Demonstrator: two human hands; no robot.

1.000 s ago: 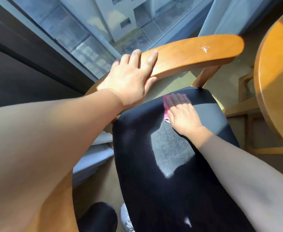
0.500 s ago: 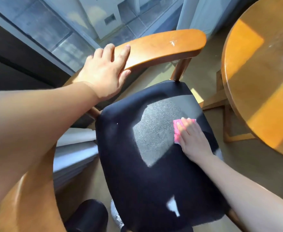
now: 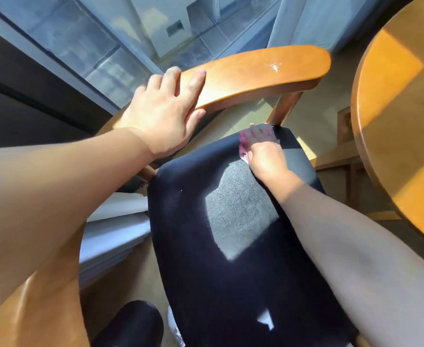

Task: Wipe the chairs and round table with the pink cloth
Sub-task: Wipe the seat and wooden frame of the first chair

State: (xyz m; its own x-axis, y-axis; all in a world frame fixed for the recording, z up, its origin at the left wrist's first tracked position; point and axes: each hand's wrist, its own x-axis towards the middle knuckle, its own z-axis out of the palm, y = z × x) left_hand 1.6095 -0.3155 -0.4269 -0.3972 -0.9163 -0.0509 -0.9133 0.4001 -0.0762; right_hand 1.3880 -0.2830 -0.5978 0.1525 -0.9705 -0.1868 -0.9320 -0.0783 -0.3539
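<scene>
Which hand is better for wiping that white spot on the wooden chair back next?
Probably the right hand. It presses the pink cloth on the black seat, just below the white spot. The left hand rests flat on the chair back, without a cloth.

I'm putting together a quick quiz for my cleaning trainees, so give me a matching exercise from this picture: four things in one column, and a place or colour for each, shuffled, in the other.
Column one:
1. pink cloth
2. left hand
3. round table
4. chair seat

Column two:
A. rests flat on the wooden backrest
B. at the right edge of the view
C. under the right hand, at the seat's far edge
D. black, with a sunlit patch

Pairs: 1-C, 2-A, 3-B, 4-D.
</scene>
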